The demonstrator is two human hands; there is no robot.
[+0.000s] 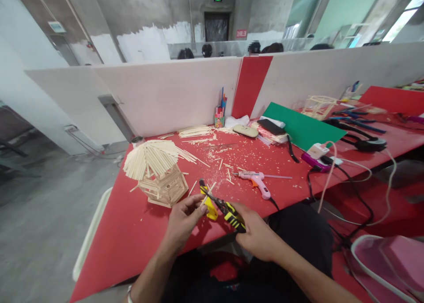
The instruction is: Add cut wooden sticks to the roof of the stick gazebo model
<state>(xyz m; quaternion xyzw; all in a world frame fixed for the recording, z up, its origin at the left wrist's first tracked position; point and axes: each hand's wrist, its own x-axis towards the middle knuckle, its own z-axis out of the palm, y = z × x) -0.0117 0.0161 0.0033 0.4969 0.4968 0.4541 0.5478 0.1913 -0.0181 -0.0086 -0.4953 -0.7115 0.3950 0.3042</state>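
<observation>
My left hand (185,217) pinches a thin wooden stick (210,191) between thumb and fingers. Around the yellow-and-black handles of a pair of pliers (232,215) my right hand (255,230) is closed, and the dark jaws meet the stick or lie just beside it; which, I cannot tell. Under the stick a yellow-and-black tool (212,211), perhaps a utility knife, lies on the red tabletop (126,250). To the left stands a small wooden-stick house (165,188) with a conical stick roof (150,159). A pink glue gun (256,179) rests at the right.
Loose sticks (194,130) and scraps are strewn toward the white partition (172,91). A pen cup (219,117), a glasses case (245,130), a green board (298,124) and a purple power strip (314,160) with trailing cables are farther off. Heads of people show beyond the partition.
</observation>
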